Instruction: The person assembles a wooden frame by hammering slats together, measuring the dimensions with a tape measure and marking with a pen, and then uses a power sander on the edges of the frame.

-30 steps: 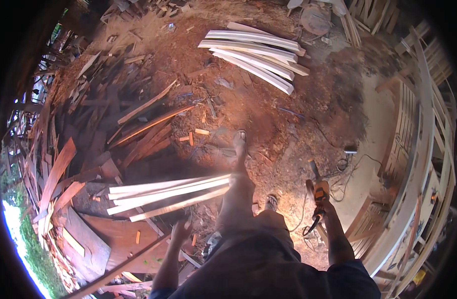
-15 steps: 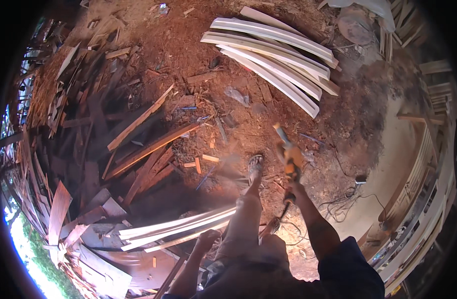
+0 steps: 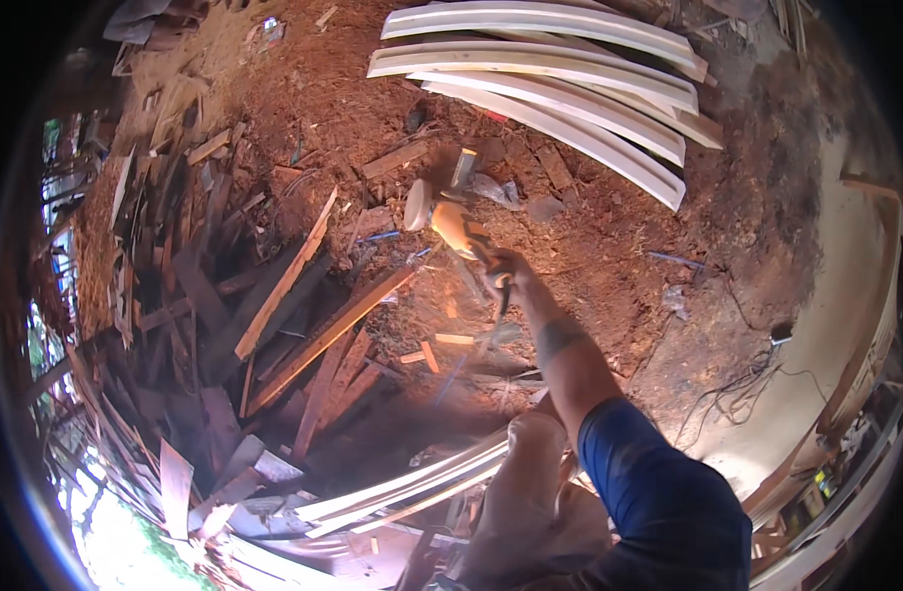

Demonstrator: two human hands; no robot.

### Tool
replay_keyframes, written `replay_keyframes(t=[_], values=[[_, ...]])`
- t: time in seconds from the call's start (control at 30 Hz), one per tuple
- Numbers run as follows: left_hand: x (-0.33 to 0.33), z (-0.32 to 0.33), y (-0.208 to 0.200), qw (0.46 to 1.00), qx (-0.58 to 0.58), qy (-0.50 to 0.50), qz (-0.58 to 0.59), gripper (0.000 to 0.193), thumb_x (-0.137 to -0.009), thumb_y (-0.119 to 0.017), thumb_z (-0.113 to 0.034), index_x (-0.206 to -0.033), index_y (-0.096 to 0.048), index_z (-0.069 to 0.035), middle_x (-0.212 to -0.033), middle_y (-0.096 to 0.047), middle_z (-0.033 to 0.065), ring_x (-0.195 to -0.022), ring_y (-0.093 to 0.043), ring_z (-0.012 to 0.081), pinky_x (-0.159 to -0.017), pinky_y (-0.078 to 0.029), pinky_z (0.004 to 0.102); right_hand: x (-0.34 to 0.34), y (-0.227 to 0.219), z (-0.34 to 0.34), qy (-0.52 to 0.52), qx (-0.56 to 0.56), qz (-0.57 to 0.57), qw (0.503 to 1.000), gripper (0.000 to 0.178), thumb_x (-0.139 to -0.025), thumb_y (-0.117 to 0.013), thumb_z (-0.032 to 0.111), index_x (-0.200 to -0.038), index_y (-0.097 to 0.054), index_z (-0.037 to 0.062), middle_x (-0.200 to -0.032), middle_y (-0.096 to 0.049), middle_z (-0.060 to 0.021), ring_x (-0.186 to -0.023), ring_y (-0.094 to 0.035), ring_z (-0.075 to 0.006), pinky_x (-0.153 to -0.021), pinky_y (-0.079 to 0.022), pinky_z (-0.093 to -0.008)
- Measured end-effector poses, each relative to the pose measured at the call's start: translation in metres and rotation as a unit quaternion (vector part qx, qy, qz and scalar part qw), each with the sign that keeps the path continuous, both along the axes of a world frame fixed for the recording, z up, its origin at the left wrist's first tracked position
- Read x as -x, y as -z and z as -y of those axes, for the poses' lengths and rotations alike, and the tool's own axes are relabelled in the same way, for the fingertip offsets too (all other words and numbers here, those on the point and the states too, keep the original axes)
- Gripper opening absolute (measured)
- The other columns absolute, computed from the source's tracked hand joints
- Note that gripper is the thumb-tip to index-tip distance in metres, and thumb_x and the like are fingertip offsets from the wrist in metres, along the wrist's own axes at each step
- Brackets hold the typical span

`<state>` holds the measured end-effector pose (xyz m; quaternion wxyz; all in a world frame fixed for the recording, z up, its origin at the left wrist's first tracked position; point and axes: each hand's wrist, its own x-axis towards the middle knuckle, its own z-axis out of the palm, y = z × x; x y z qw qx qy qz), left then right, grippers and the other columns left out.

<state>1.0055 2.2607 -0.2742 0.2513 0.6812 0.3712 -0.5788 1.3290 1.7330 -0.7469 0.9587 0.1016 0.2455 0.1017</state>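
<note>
My right hand point(image 3: 507, 273) is closed around the rear grip of a yellow and black angle grinder point(image 3: 458, 229), with the arm stretched out ahead over the dirt. At the grinder's front is a round pale disc point(image 3: 419, 205), and a grey piece with a yellow tip juts up beside it. A dark cord point(image 3: 501, 303) hangs from the back end of the tool. Beyond the grinder, several long pale planed wood strips point(image 3: 560, 61) lie in a fanned stack on the ground. My left hand is out of view.
Dark scrap wood point(image 3: 215, 305) is heaped on the left. More pale strips point(image 3: 422, 485) lie low beside my leg point(image 3: 520, 483). A loose coil of cable point(image 3: 737, 394) rests on the right, near the pale floor strip point(image 3: 816, 295). Small offcuts point(image 3: 430, 355) are scattered over the reddish dirt.
My right hand has swung the grinder forward and to the left, away from my legs. My left hand has gone out of view. The whole view has shifted.
</note>
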Motion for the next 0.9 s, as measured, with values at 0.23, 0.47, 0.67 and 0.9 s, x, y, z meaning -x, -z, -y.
replay_keyframes(t=[0.23, 0.47, 0.67, 0.9], values=[[-0.04, 0.076, 0.027, 0.999, 0.012, 0.006, -0.037, 0.03, -0.095, -0.067, -0.027, -0.112, -0.067, -0.002, -0.09, -0.071, 0.0095, -0.078, -0.07, 0.0191, -0.068, -0.059, 0.0343, 0.158, 0.002, 0.145, -0.503, 0.768, -0.089, 0.386, 0.025, -0.092, -0.058, 0.029, -0.101, -0.072, 0.0114, -0.093, -0.073, -0.0113, -0.084, -0.07, -0.0319, -0.072, -0.058, -0.047], [-0.085, 0.142, -0.006, 0.996, 0.056, 0.065, -0.038, 0.029, -0.095, -0.067, -0.028, -0.111, -0.067, -0.004, -0.092, -0.07, 0.0097, -0.079, -0.07, 0.0199, -0.068, -0.058, 0.035, 0.441, -0.175, 0.151, -0.554, 0.81, -0.124, 0.15, 0.022, -0.084, -0.054, 0.015, -0.073, -0.071, 0.0075, -0.076, -0.07, -0.0119, -0.074, -0.069, -0.032, -0.065, -0.057, -0.0455], [-0.179, 0.229, -0.007, 0.975, 0.127, 0.179, -0.029, 0.031, -0.096, -0.063, -0.028, -0.111, -0.065, -0.001, -0.098, -0.071, 0.0151, -0.082, -0.07, 0.0248, -0.07, -0.058, 0.0359, 0.667, -0.388, 0.05, -0.675, 0.656, -0.168, 0.293, 0.02, -0.079, -0.061, 0.016, -0.089, -0.076, 0.0084, -0.095, -0.073, -0.0173, -0.082, -0.072, -0.0345, -0.066, -0.06, -0.0455], [-0.264, 0.415, -0.005, 0.928, 0.136, 0.333, 0.098, 0.03, -0.095, -0.063, -0.029, -0.114, -0.063, -0.005, -0.101, -0.071, 0.0128, -0.08, -0.071, 0.0245, -0.071, -0.059, 0.0386, 0.713, -0.526, -0.003, -0.224, 0.22, -0.529, 0.789, 0.023, -0.095, -0.063, 0.026, -0.112, -0.072, 0.0129, -0.099, -0.075, -0.0118, -0.085, -0.073, -0.0243, -0.075, -0.058, -0.0467]])
